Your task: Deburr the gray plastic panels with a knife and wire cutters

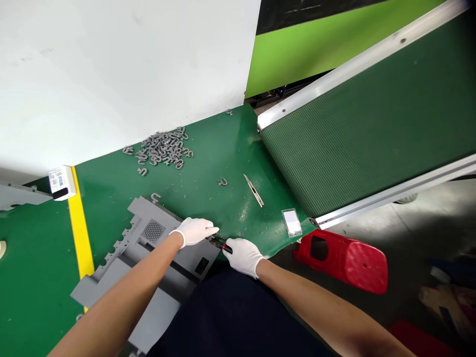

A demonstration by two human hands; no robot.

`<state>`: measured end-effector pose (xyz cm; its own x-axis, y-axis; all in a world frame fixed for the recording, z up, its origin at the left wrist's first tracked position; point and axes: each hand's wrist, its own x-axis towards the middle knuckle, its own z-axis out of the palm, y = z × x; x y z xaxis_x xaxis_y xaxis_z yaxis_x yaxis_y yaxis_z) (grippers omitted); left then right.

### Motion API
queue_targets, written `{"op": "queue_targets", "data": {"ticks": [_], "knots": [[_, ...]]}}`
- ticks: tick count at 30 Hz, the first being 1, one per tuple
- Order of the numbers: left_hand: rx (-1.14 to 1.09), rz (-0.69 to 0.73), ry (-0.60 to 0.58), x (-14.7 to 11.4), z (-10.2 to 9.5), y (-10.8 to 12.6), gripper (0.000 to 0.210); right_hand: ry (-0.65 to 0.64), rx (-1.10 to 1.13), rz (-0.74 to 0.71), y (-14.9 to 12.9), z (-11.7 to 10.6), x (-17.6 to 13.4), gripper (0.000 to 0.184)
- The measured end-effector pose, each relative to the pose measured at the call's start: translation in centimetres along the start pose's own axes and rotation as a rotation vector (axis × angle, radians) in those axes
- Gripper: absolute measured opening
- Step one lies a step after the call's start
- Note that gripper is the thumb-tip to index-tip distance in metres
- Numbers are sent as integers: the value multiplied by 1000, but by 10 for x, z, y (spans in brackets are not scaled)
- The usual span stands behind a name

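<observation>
Head view: I see grey panel (159, 307) on table (211, 148).
Right grip (243, 255): wrapped round hand tool (219, 243).
Left grip (194, 231): by panel edge; can't tell if pinching.
Tool risk: slip could nick left grip, so close.

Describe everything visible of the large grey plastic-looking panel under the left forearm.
The large grey panel looks like moulded plastic and lies slanted on the green tabletop, overlapping its yellow stripe. It has a notched left edge, a mesh patch and a dark rectangle near its right end. The white-gloved left hand is at its far edge, contact unclear; the forearm hides part.
</observation>
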<state>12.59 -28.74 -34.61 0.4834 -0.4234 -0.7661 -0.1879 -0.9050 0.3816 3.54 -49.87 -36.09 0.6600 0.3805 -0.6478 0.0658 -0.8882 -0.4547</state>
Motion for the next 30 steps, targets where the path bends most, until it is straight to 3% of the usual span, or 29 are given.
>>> {"op": "queue_targets", "data": {"ticks": [22, 30], "knots": [[-25, -19, -15, 3, 1, 2, 51, 13, -65, -32, -7, 1, 6, 22], [-42, -6, -42, 6, 0, 2, 52, 26, -85, -2, -4, 12, 13, 23]]}}
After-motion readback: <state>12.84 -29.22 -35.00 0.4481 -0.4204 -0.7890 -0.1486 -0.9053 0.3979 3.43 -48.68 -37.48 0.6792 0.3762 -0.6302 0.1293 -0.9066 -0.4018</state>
